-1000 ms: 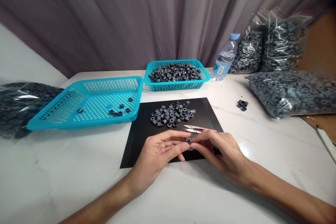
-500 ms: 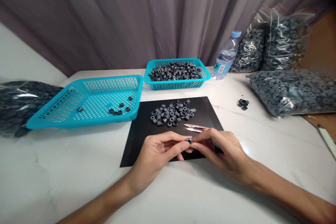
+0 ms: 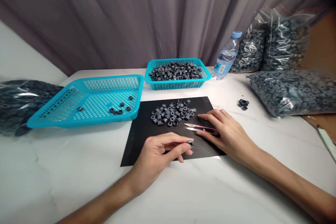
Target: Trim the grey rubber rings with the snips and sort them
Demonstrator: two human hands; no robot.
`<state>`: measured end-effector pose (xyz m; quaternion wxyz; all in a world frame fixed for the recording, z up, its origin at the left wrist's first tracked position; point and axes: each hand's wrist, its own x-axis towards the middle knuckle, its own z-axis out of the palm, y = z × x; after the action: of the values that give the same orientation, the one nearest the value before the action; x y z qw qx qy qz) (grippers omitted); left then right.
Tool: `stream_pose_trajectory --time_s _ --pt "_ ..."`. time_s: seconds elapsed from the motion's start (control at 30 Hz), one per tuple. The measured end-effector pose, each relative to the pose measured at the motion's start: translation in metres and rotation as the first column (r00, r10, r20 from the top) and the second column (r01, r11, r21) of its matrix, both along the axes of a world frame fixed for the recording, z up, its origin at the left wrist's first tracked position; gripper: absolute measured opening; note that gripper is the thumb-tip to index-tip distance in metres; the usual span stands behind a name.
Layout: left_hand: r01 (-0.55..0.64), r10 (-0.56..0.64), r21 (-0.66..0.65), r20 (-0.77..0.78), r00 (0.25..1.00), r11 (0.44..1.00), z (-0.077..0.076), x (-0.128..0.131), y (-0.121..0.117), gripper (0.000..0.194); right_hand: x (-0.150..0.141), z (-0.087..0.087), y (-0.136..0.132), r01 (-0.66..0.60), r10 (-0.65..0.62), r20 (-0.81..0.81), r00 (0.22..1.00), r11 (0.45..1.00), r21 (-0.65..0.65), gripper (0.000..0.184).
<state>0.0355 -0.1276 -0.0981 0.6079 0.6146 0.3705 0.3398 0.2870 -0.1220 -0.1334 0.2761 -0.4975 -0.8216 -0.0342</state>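
Between thumb and fingertips, my left hand (image 3: 156, 152) pinches a small dark grey bushing (image 3: 190, 143), its hole showing, above the front of a black mat (image 3: 138, 140). My right hand (image 3: 232, 133) rests over the mat's right side, thumb and index finger apart. Between them lie pink-handled thread snips (image 3: 199, 127), blades pointing left and spread; the handle end is partly hidden by the hand. A pile of similar grey bushings (image 3: 172, 113) sits on the mat just behind the snips.
At left stands a blue basket (image 3: 86, 122) with several bushings; a fuller blue basket (image 3: 178, 85) is behind the mat. A water bottle (image 3: 225, 57), filled plastic bags (image 3: 294, 92) and a little heap of dark bits (image 3: 243, 103) are at right. Another bag (image 3: 23, 101) lies far left.
My right hand has let go of the bushing and moved right and back, onto the snips with its fingers parted. My left hand keeps the bushing in nearly the same place.
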Motion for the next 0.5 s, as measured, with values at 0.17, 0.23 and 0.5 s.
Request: stream_pose_trajectory --time_s 0.17,0.23,0.5 --pt "0.012 -0.011 0.066 -0.018 1.000 0.998 0.000 0.000 0.001 0.015 -0.012 0.001 -0.001 -0.020 0.019 0.064 0.998 1.000 0.013 0.022" --pt "0.011 -0.010 0.076 -0.020 1.000 0.997 -0.001 0.001 0.001 0.015 -0.015 0.001 -0.002 0.003 -0.017 0.174 0.985 0.997 0.080 0.024" --pt "-0.019 0.020 0.018 -0.042 0.999 1.000 -0.001 0.000 0.002 0.014 -0.007 0.016 -0.013 -0.241 0.044 -0.483 0.874 0.904 -0.354 0.023"
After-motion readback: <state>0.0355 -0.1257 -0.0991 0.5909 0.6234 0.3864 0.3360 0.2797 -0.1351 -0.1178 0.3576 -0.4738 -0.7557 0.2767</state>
